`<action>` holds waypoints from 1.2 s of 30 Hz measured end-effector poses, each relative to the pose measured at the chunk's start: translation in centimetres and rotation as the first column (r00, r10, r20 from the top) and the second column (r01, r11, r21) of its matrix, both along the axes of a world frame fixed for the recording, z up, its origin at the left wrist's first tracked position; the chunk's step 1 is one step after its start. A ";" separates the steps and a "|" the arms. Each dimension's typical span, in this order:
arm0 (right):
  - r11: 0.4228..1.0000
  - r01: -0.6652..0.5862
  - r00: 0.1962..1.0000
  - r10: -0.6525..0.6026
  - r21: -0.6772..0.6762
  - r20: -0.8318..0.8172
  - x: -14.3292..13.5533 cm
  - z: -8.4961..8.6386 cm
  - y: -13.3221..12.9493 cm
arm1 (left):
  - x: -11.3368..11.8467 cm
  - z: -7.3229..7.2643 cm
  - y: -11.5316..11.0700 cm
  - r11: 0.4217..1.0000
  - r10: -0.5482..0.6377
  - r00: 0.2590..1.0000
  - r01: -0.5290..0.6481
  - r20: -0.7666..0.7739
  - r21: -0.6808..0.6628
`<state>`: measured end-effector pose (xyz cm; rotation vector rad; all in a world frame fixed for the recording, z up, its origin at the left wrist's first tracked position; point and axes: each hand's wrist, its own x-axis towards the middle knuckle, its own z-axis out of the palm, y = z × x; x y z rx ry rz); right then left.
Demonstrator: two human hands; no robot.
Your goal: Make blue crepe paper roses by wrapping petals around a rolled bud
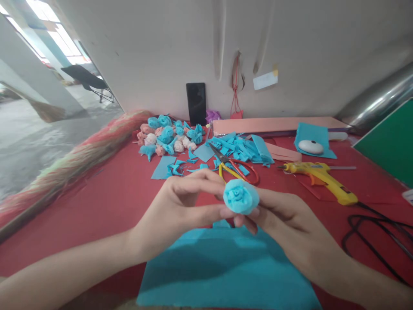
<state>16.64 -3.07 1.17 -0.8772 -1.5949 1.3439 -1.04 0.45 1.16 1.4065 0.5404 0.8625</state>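
A blue crepe-paper rose [239, 197] is held up in the middle of the view, its spiral centre facing me. My left hand [185, 211] pinches it from the left, with thumb and fingers at its edge. From the right, my right hand [287, 228] grips its side and underside, where some fingertips are hidden behind the flower. Below both hands lies a large blue paper sheet [226, 271]. Just beyond the rose rest scissors [234, 165] with red and yellow handles.
Finished paper flowers [167, 135] are piled at the back left, beside blue paper scraps [238, 146]. A phone [196, 103] leans on the wall. At right are a yellow glue gun [325, 178], its black cable [364, 232] and a white oval object [310, 147].
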 end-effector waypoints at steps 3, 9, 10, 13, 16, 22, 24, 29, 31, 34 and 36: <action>1.000 -0.006 1.000 0.006 -0.014 0.001 -0.1 -0.1 -0.1 | 0.2 -0.1 0.0 0.997 -0.024 0.999 0.027 0.034 -0.075; 0.998 -0.037 0.999 0.036 -0.047 -0.036 0.2 -0.7 -0.1 | 0.5 -0.5 -0.1 0.972 -0.147 0.971 0.177 0.191 -0.155; 0.997 -0.046 0.998 0.042 -0.070 -0.055 0.1 -0.8 0.0 | 0.5 -0.6 -0.1 0.966 -0.161 0.964 0.198 0.212 -0.167; 0.993 -0.058 0.993 0.047 -0.101 -0.112 0.0 -1.1 0.2 | 0.5 -0.9 0.1 0.960 -0.171 0.959 0.214 0.226 -0.182; 0.996 -0.065 0.987 0.055 -0.067 -0.148 -0.2 -1.3 0.2 | 0.5 -1.2 0.2 0.960 -0.171 0.974 0.199 0.151 -0.196; 0.976 0.134 0.991 -0.134 0.172 -0.011 -0.6 -1.4 -0.2 | 0.6 -1.5 0.3 0.981 -0.088 0.984 0.112 0.156 -0.156; 0.939 0.204 0.976 -0.216 0.277 0.013 -0.7 -1.5 -0.4 | 0.6 -1.5 0.2 0.990 -0.050 0.988 0.068 0.148 -0.120; 0.821 0.260 0.946 -0.322 0.509 0.036 -1.1 -1.5 -1.2 | 0.6 -1.6 0.0 0.987 0.098 0.992 -0.107 0.082 0.117; 0.781 0.272 0.934 -0.355 0.563 0.040 -1.3 -1.6 -1.4 | 0.5 -2.0 0.1 0.977 0.115 0.990 -0.128 0.086 0.173; 0.736 0.289 0.908 -0.413 0.612 0.067 -1.6 -1.8 -1.4 | 0.5 -2.4 0.1 0.962 0.139 0.987 -0.154 0.080 0.226; 0.713 0.288 0.889 -0.447 0.639 0.097 -1.6 -2.0 -1.3 | 0.5 -2.6 0.1 0.954 0.164 0.984 -0.178 0.076 0.242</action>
